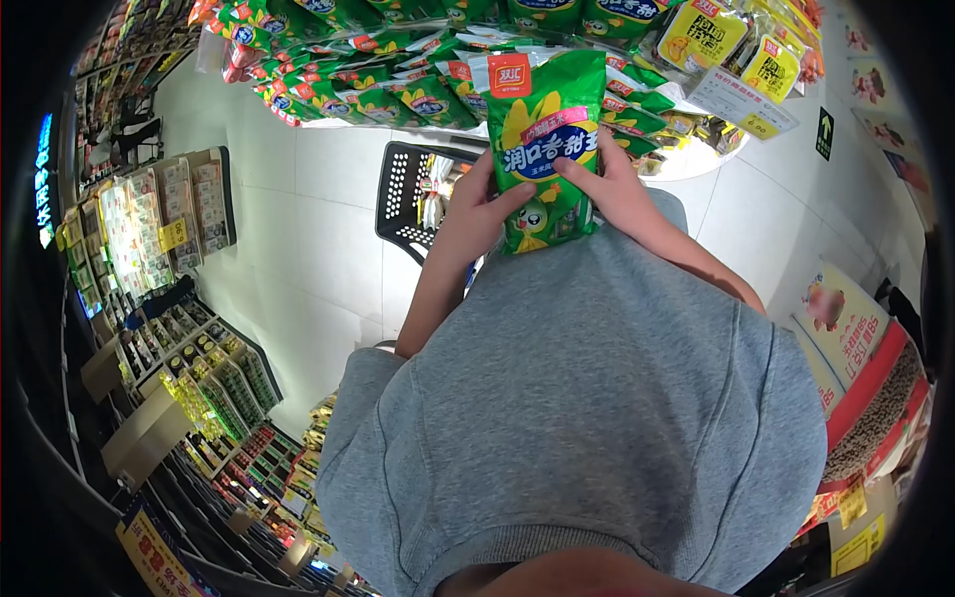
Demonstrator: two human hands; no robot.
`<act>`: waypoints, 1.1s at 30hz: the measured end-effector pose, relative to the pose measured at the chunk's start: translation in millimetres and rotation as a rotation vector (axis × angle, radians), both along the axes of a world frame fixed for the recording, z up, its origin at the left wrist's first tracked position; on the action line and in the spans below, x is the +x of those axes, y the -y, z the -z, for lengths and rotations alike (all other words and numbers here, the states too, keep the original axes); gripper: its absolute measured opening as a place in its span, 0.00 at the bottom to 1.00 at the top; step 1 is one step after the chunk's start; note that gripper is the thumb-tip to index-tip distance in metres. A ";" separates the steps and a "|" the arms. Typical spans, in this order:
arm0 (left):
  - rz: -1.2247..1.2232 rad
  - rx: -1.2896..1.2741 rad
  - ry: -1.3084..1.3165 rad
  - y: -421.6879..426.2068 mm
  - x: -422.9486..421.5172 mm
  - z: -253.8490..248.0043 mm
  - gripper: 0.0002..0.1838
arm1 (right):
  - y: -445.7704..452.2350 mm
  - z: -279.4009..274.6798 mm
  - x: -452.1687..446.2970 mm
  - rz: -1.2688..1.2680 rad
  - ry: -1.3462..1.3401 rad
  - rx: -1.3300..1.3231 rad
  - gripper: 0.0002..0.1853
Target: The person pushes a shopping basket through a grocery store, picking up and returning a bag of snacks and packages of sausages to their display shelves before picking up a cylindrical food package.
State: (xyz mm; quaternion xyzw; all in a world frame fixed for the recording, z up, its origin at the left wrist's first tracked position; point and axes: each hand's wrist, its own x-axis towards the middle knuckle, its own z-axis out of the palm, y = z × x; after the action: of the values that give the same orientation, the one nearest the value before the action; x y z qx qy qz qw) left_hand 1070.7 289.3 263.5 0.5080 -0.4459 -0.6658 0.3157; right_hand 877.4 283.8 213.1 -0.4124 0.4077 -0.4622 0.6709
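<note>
Out in front of the grey shirt (587, 398), one green bag (537, 134) is held between two hands, the left hand (482, 204) closed on its edge at about eight o'clock, the right hand (615, 184) at three, both thumbs over the printed front. Its long axis runs nearly twelve to six, the end with the red label pointing to twelve, away from the wearer, and the print facing up at them. It is off any surface, above the pale tiled floor (308, 249).

Counting from the bag, one black basket (398, 194) sits between eight and nine. From ten round to one spreads a display of green bags (418, 102), too overlapped for me to count. Towards two I make out two yellow-labelled packs (704, 38) plainly, with one price card (738, 99) near them. One arrow sign (825, 134) lies at three; stocked shelves (144, 219) stand around nine.
</note>
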 end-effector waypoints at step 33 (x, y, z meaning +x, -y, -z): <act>0.026 -0.148 0.310 0.5 -4.6 5.3 0.45 | 1.0 -3.7 -3.6 -0.184 -0.069 0.014 0.28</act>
State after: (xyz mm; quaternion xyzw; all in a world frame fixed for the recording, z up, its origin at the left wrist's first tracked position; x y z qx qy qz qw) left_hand 1066.1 288.8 258.2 0.5743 -0.5436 -0.5489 0.2709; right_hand 873.8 282.8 216.9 -0.4592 0.3941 -0.3814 0.6989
